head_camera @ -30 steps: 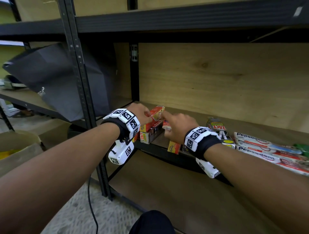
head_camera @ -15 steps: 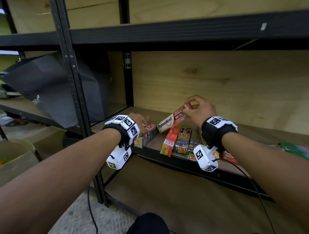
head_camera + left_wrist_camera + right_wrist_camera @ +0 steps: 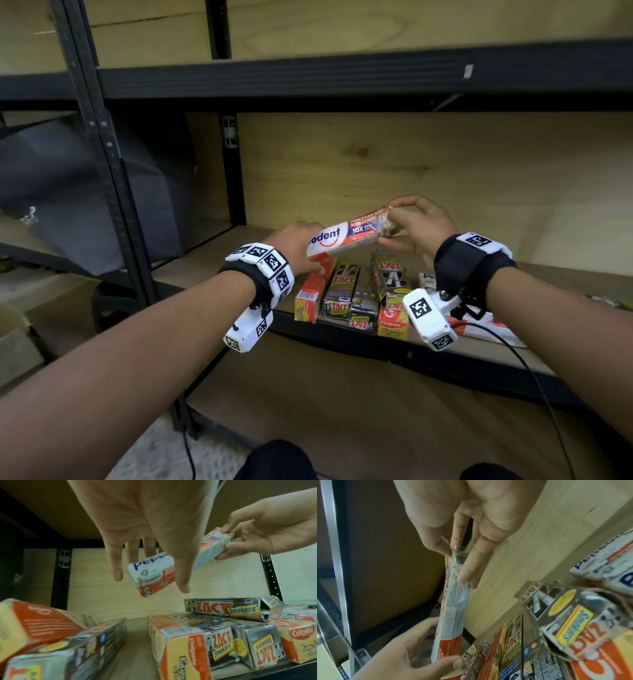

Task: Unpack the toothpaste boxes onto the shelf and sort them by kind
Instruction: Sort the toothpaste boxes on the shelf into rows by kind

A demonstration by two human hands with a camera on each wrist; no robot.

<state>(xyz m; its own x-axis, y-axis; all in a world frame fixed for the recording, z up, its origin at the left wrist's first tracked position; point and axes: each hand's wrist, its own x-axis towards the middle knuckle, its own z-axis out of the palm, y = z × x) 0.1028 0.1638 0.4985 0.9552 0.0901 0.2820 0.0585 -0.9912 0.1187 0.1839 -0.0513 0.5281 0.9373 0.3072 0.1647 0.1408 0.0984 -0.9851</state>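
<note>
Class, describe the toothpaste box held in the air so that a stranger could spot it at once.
On the wooden shelf, above the row of lying boxes, the right hand pinches one end of a Pepsodent box. It alone is off the shelf, white and red, unlike the Zact boxes below.

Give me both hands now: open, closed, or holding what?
Left hand: open, fingers straight beside the near end of the Pepsodent box, not gripping it.
Right hand: pinches the far end of the Pepsodent box.

The back of the shelf board (image 3: pixel 513 274) lies bare behind the row of Zact and Colgate boxes (image 3: pixel 346 294). The upper shelf beam (image 3: pixel 342 73) limits room above.
</note>
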